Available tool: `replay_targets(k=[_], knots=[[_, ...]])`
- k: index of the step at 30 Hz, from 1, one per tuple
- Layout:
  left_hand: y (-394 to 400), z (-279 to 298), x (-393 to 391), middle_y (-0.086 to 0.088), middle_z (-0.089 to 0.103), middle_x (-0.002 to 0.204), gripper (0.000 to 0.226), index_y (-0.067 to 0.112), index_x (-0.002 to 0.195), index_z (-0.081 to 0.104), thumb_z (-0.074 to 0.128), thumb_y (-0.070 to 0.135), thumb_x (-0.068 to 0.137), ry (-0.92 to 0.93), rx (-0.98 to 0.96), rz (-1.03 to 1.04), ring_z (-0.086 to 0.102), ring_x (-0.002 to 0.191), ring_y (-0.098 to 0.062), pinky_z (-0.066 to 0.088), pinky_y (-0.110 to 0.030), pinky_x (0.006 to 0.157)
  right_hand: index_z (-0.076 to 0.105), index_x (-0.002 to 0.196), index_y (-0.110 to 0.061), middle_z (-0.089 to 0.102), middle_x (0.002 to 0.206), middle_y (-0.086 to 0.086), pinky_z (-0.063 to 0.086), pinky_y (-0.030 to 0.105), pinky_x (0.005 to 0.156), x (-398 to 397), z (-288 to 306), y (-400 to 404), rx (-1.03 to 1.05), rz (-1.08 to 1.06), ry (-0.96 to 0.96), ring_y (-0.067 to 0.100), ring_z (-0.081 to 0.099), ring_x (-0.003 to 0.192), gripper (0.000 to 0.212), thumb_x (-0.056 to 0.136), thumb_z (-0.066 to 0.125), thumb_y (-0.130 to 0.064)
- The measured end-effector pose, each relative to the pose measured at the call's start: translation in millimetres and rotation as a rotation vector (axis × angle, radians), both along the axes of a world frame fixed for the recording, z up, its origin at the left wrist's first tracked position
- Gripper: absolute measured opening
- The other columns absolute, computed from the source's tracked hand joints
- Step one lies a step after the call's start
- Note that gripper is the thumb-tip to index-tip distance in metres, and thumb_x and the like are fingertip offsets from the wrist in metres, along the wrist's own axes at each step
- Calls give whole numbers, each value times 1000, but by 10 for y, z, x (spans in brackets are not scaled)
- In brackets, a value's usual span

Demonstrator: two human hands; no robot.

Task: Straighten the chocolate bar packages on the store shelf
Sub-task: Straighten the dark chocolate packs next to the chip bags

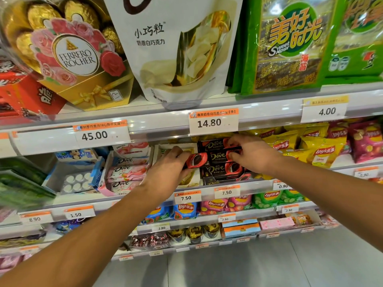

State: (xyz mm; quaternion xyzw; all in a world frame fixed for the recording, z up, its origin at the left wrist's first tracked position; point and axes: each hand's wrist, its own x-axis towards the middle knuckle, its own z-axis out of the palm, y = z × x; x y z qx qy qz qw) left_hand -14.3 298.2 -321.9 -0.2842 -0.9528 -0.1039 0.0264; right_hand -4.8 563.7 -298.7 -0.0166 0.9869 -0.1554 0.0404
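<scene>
left hand (169, 169): clenched on end of one dark Dove bar (195, 160), pulled left of stack
right hand (251, 154): fingers curled, gripping Dove stack (217, 162)
stack: middle shelf (145, 200), beside Lay's bags (319, 150)

Bright even store light, glare on the shelf rail (145, 123), blurred, bowed wide-angle edges.

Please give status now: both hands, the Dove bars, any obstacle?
Left hand gripping one dark Dove bar by its end. Right hand on the dark Dove stack. Nothing in the way.
</scene>
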Motion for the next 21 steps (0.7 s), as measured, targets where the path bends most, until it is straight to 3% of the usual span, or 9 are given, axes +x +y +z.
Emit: replay_targets(k=[8, 10, 13, 16, 18, 20, 21], knots=[[216, -62, -4, -6, 55, 129, 45, 25, 138, 54, 62, 36, 96, -80, 100, -6, 54, 118, -27, 52, -44, 93, 51, 135, -34, 55, 121, -12, 44, 20, 75, 192, 167, -30, -166, 150, 39, 3, 53, 93, 53, 88, 66, -54], [280, -99, 6, -6, 55, 129, 47, 23, 140, 53, 63, 36, 96, -83, 101, -24, 53, 118, -26, 51, -44, 96, 51, 135, -30, 57, 127, -8, 45, 19, 86, 203, 173, -84, -157, 241, 64, 5, 55, 105, 58, 85, 71, -51], [341, -141, 14, -6, 56, 127, 48, 22, 140, 53, 64, 36, 96, -72, 119, -24, 54, 118, -26, 50, -42, 97, 50, 137, -30, 56, 132, -7, 48, 29, 99, 202, 97, -76, -126, 269, 62, 9, 54, 117, 61, 84, 71, -51], [333, -165, 8, -6, 55, 131, 49, 23, 142, 51, 63, 37, 96, -85, 110, -2, 52, 121, -26, 51, -43, 98, 47, 139, -30, 50, 137, -8, 49, 32, 100, 305, -4, 22, -108, 154, 95, 10, 54, 118, 59, 87, 66, -51], [315, -176, 3, -7, 54, 131, 49, 21, 141, 51, 63, 37, 96, -96, 123, 11, 52, 121, -27, 51, -46, 98, 47, 138, -27, 47, 136, -7, 51, 28, 91, 477, -87, 77, -121, 75, 158, 7, 58, 106, 52, 92, 63, -45], [311, -177, -5, -7, 54, 130, 47, 21, 140, 52, 64, 36, 96, -97, 137, 20, 53, 120, -27, 52, -47, 97, 49, 136, -22, 45, 133, -4, 49, 23, 81, 693, -181, 91, -125, 88, 255, 4, 59, 93, 43, 96, 60, -35], [316, -178, -8, -7, 54, 129, 47, 21, 139, 52, 63, 36, 96, -94, 137, 21, 53, 120, -27, 52, -47, 97, 49, 136, -20, 44, 134, -3, 50, 23, 84, 799, -249, 95, -114, 123, 284, 6, 59, 99, 42, 97, 58, -31]])
